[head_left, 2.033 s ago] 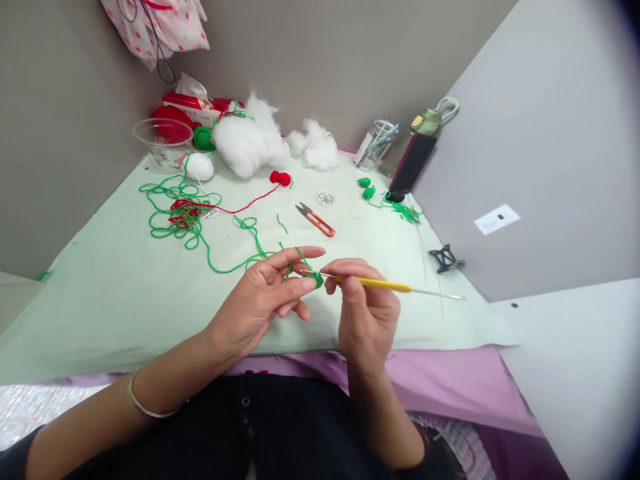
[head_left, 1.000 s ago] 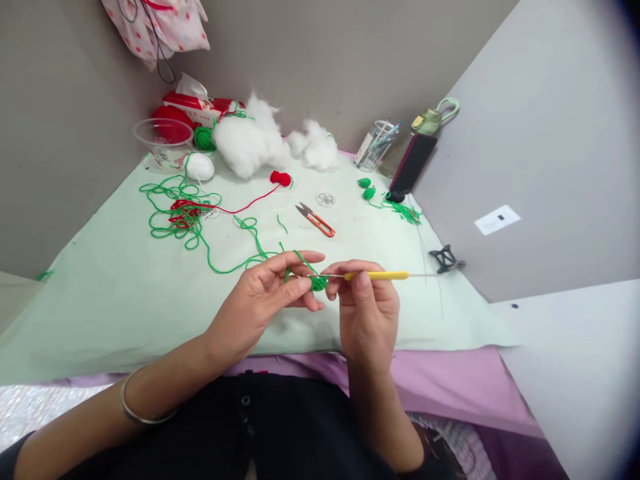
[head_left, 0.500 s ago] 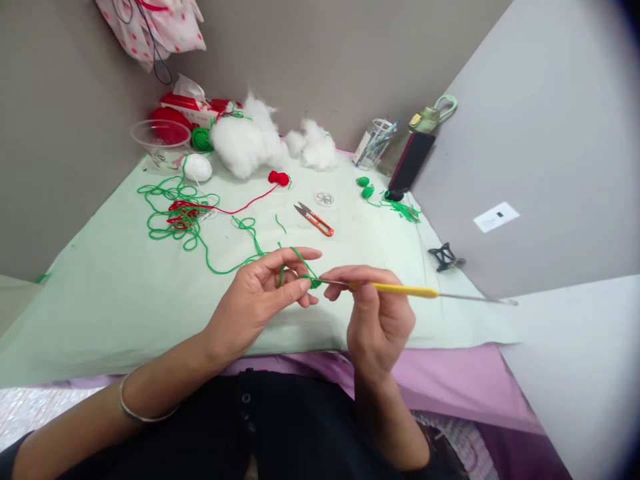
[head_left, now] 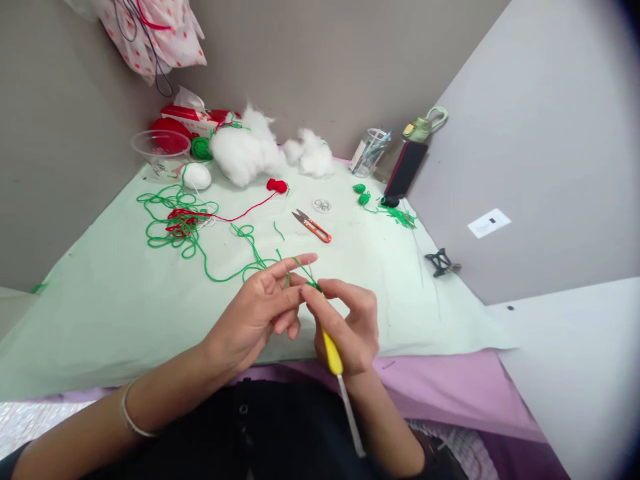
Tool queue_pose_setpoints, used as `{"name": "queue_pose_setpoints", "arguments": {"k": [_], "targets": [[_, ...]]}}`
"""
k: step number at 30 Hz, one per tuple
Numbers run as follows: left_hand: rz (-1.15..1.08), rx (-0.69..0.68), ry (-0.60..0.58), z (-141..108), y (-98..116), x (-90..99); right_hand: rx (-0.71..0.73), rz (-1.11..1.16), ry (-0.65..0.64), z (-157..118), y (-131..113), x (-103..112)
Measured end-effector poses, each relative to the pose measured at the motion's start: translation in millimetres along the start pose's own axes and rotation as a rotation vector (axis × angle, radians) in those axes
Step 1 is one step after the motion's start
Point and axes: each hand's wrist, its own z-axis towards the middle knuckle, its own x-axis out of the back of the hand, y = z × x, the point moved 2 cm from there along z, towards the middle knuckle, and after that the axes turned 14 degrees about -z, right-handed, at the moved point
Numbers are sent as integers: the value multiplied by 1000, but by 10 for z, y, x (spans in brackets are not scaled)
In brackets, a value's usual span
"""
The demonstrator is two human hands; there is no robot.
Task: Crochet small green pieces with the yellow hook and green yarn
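Note:
Between thumb and fingers, my left hand (head_left: pixel 265 303) pinches a small piece of green crochet work (head_left: pixel 314 285), its index finger stretched out with green yarn (head_left: pixel 301 267) running over it. My right hand (head_left: pixel 350 327) is closed round a crochet hook (head_left: pixel 332 353) with a yellow grip. The hook's thin tip pokes up past the green piece, and its metal back end points down toward my body. Both hands' fingertips meet at the piece and partly hide it. Loose green strands lead from the left hand to a tangle of green and red yarn (head_left: pixel 183 220).
Orange thread snips (head_left: pixel 313 227) lie beyond my hands, near a small round clear case (head_left: pixel 321 205). White stuffing (head_left: pixel 247 150), a clear tub (head_left: pixel 161 150) and a tissue box (head_left: pixel 187 119) stand at the back. A phone (head_left: pixel 407 170), bottle (head_left: pixel 420 127) and green pieces (head_left: pixel 364 199) are at the right.
My right hand has moved left against the left fingertips. The hook has swung from nearly level, pointing right, to steep, its back end now toward my body.

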Motion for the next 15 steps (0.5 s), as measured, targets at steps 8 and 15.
{"name": "queue_pose_setpoints", "arguments": {"k": [8,15], "targets": [[-18,-7,-30,5,73,-20,-628,726,-56,151,60,-11],[-8,-44,3,19,9,-34,-354,335,-83,72,-28,-25]]}}
